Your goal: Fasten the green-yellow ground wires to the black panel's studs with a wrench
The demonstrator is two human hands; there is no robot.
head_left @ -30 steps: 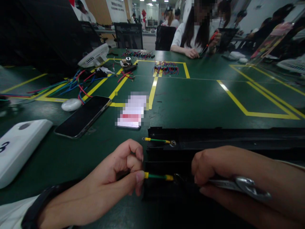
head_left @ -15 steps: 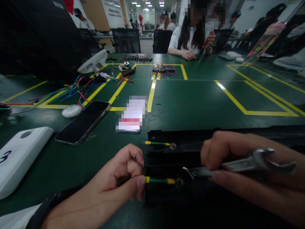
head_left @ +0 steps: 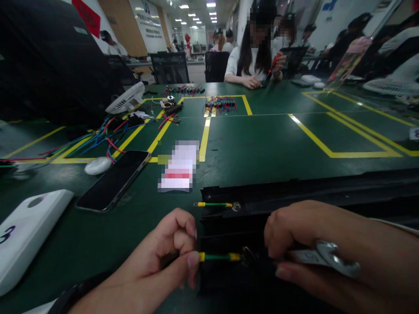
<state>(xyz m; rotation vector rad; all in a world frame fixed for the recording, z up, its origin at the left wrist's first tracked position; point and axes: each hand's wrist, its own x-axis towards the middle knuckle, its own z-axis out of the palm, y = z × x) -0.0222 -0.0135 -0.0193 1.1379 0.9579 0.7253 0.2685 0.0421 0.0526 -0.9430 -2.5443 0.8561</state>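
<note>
Between thumb and finger, my left hand pinches the left end of a short green wire with yellow sleeves. The wire's other end lies at a fastener on the near black channel-shaped profile. My right hand is closed around a metal wrench; its open jaw points right, and its far end is at the fastener, dark and partly hidden by my fingers. Behind, a second black profile carries a similar green wire bolted on by a ring terminal.
On the green table lie a dark phone, a lit phone-like screen, a white case and a white box at left. Wire bundles lie farther back. Across the table, a person holds a red screwdriver.
My right hand has moved left and down, bringing the wrench's far end onto the fastener. My left hand keeps its pinch on the wire. The whole view has shifted slightly.
</note>
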